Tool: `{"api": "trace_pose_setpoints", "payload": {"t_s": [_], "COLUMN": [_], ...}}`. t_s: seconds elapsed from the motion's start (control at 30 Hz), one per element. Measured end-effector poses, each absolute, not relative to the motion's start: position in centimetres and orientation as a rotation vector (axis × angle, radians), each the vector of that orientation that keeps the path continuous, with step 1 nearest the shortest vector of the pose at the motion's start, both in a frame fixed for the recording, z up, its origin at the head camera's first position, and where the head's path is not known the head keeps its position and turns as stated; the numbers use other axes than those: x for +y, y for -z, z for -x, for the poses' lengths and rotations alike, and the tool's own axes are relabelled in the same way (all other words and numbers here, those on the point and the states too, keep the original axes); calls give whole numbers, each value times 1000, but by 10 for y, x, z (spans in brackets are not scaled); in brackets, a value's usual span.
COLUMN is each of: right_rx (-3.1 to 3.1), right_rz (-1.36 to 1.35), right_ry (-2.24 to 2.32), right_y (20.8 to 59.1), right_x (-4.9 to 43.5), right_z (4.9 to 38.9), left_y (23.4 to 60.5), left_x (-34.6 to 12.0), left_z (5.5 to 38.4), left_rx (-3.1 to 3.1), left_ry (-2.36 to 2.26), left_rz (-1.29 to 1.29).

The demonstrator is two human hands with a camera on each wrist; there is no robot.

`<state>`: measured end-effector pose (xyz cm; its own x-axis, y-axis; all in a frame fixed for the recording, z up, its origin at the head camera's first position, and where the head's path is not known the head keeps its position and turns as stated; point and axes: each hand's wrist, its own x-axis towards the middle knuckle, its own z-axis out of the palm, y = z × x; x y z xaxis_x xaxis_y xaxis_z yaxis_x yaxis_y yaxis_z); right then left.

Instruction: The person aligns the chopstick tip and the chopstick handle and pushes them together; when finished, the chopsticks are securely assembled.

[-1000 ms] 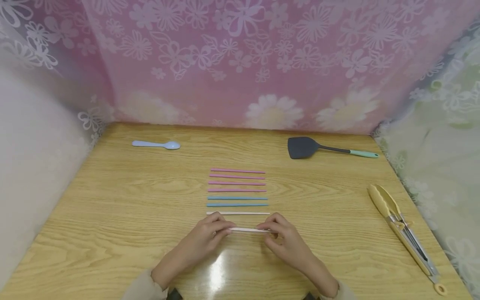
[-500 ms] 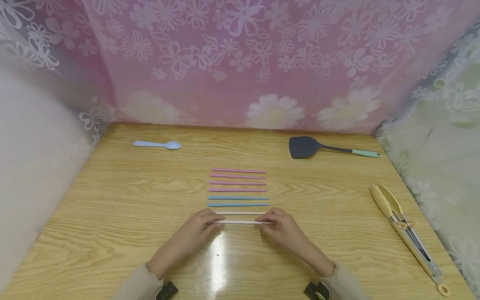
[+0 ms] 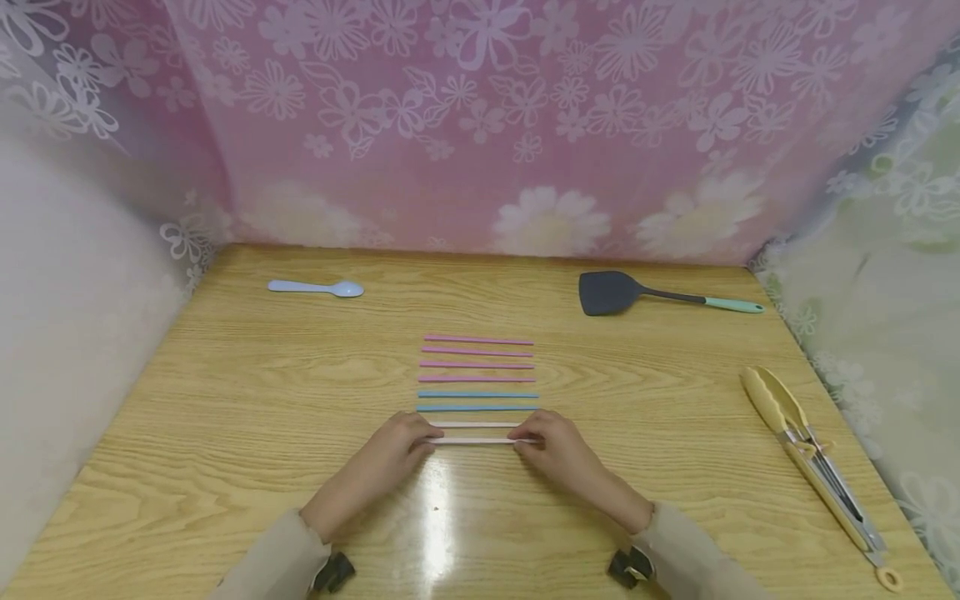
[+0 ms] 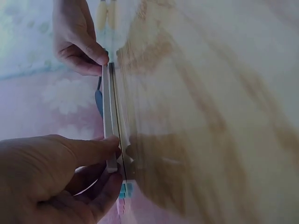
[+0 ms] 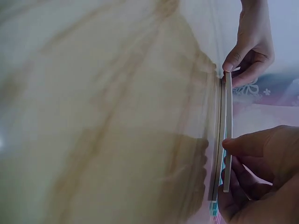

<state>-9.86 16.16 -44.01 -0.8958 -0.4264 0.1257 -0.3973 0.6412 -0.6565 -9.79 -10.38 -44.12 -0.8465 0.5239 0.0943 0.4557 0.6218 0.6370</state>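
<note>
A white chopstick (image 3: 472,441) lies crosswise between the two hands, close over the table. The left hand (image 3: 397,446) pinches its left end between thumb and fingers; the right hand (image 3: 551,442) pinches the other end. Just beyond it, a second white chopstick (image 3: 480,425) rests parallel, its ends partly hidden by the fingers. Past that come two blue chopsticks (image 3: 477,408), then several pink chopsticks (image 3: 477,366), all in parallel rows. Both wrist views show the held chopstick (image 4: 107,116) right above the tabletop, with its reflection beside it.
At the back left lies a light blue spoon (image 3: 317,288). A dark spatula (image 3: 609,293) with a green handle is at the back right. Yellow-tipped tongs (image 3: 813,467) lie along the right edge of the wooden table (image 3: 225,400). Floral curtains (image 3: 450,125) stand behind and at the sides.
Both hands have moved the white chopstick away from the body and down, closer to the other white one. The left hand also shifted left toward the chopstick's end.
</note>
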Motion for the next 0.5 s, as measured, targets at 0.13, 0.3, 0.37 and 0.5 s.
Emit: {"api": "trace_pose_setpoints", "payload": {"t_s": [0.13, 0.3, 0.37, 0.5], "right_rx": [2818, 2826, 2830, 2835], "right_rz": [692, 694, 699, 697], "right_ry": [1082, 1027, 1010, 1000], "right_y": [442, 442, 443, 443], "right_x": [160, 160, 159, 159], "right_z": [99, 99, 99, 99], "left_y": [442, 442, 443, 445], "left_x": [-102, -101, -101, -101], "left_z": [98, 97, 97, 97], "left_rx": [2757, 2784, 2796, 2806], "left_ry": [-985, -947, -936, -929], "left_rz": [-842, -866, -880, -888]}}
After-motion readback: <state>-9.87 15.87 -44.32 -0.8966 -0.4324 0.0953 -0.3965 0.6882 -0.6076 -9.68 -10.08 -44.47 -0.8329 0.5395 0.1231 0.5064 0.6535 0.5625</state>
